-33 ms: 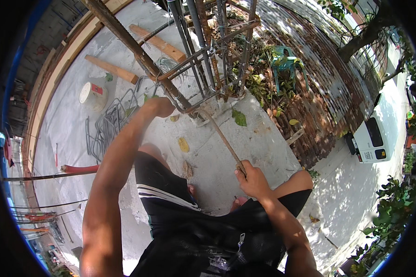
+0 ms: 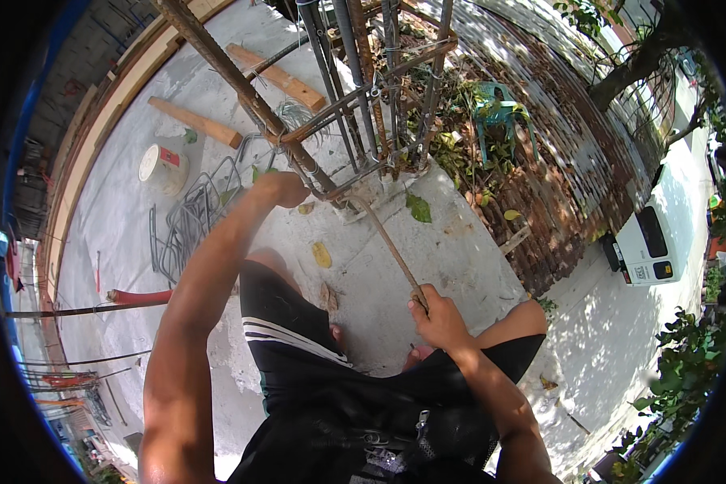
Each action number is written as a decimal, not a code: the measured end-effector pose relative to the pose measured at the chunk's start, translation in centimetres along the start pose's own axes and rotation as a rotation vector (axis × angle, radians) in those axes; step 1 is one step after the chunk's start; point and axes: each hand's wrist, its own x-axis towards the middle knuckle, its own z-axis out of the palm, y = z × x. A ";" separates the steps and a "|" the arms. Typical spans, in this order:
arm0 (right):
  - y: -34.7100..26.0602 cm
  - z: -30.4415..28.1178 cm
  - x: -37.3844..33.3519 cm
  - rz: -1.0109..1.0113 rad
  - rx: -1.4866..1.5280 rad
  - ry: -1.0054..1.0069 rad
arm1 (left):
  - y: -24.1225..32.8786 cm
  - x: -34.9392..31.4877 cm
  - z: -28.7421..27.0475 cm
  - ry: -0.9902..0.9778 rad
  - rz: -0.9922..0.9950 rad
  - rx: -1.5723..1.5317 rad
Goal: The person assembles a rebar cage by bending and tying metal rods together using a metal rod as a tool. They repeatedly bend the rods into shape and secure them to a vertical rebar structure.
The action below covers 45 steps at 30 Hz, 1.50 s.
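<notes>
My right hand [image 2: 444,320] is wrapped round the near end of a long, thin rusty steel rod [image 2: 393,246]. The rod slants up and left, its far end meeting a bent rebar stirrup [image 2: 355,177] low on an upright rebar cage [image 2: 363,97]. Beside the cage's left corner, my left hand [image 2: 282,189] is closed next to a thick rusty bar [image 2: 254,105]. Its fingertips are turned away, so what they grip is hidden. The cage's bars are bound with thin tie wire.
Bent steel stirrups [image 2: 189,230] lie heaped on the concrete at left, near a white bucket [image 2: 163,168] and wooden pieces [image 2: 195,121]. Right of the cage are rusty corrugated roofing sheets [image 2: 569,153], dry leaves and a green plastic chair [image 2: 504,117]. A white vehicle [image 2: 657,242] stands below the slab edge.
The stirrup's bars and my left hand sit very slightly differently, the hand a touch further right. My right hand keeps its hold on the rod.
</notes>
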 end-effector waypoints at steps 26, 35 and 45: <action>-4.7 6.0 0.3 0.389 0.466 0.021 | -2.6 2.7 -0.6 0.038 0.279 -0.030; -4.0 5.6 0.9 0.320 0.493 -0.051 | -2.3 3.6 -0.4 0.056 0.345 -0.047; -3.6 -1.8 3.8 0.270 0.329 -0.342 | -2.7 2.7 -0.2 0.137 0.210 -0.073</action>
